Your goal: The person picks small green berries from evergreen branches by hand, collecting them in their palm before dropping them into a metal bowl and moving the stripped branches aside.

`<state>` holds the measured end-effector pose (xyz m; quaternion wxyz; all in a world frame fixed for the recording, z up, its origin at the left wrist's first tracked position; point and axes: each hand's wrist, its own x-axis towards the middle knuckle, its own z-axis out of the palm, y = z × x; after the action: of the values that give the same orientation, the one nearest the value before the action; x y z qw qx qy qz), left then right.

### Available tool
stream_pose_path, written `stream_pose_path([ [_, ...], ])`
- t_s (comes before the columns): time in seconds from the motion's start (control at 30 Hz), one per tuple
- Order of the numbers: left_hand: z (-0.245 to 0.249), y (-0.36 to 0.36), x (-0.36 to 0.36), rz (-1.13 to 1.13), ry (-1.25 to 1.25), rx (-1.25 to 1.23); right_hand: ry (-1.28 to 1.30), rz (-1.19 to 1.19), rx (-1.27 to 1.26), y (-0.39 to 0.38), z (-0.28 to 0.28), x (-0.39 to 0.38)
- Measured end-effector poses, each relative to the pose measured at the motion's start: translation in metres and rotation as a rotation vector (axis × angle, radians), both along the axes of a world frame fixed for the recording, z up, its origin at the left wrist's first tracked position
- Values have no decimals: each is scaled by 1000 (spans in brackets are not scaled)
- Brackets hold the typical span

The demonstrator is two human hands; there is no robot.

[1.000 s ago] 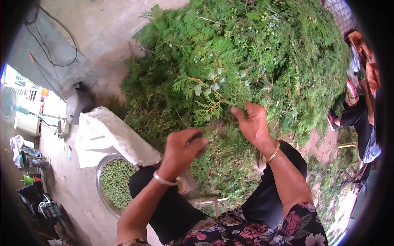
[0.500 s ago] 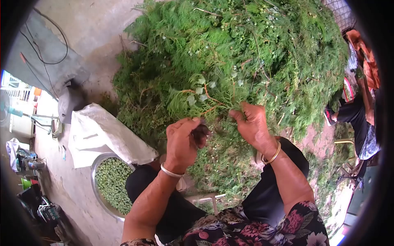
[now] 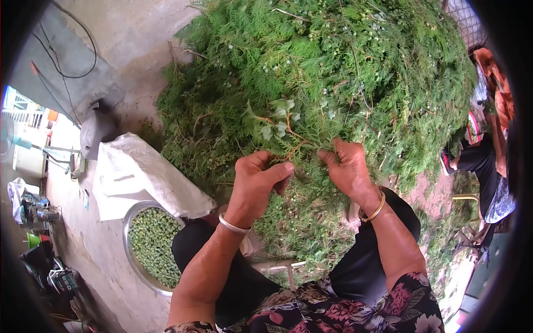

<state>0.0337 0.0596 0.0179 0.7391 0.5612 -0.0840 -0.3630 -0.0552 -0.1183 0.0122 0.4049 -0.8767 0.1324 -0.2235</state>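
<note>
A green cypress sprig (image 3: 292, 133) with orange-brown stems and pale bluish-green cones (image 3: 281, 129) is held over the front of a large heap of cut cypress branches (image 3: 400, 72). My right hand (image 3: 348, 169) pinches the sprig's base between thumb and fingers. At the lower side twig, my left hand (image 3: 256, 180) is closed, its thumb against the curled fingers. What lies inside that grip, if anything, is hidden. Below and left, a round metal basin (image 3: 129, 252) contains many small green cones (image 3: 152, 244).
A white woven sack (image 3: 147, 172) lies between basin and heap. My knees flank cypress scraps (image 3: 300, 222) on the ground. Another person's dark-trousered leg (image 3: 482, 158) is at right. A grey machine-like object (image 3: 95, 133) and black cable (image 3: 91, 47) are at left.
My left thumb has moved right and slightly down, closer to the side twig. My right hand keeps its pinch on the sprig. The whole view has shifted slightly.
</note>
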Motion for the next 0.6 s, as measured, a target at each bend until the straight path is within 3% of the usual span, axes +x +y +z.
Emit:
stream_pose_path([
  [0.17,-2,3,1,-127,34,74,26,-12,-41,0,3,-1],
  [0.23,7,6,3,-252,44,209,22,-2,-53,-4,0,-1],
  [0.5,22,27,12,-364,199,307,-16,66,-137,-9,-13,0],
  [0.57,23,36,17,-429,199,352,45,-176,-244,-23,-8,0],
  [0.6,19,42,18,-383,210,252,43,-179,-248,-27,-6,-1],
])
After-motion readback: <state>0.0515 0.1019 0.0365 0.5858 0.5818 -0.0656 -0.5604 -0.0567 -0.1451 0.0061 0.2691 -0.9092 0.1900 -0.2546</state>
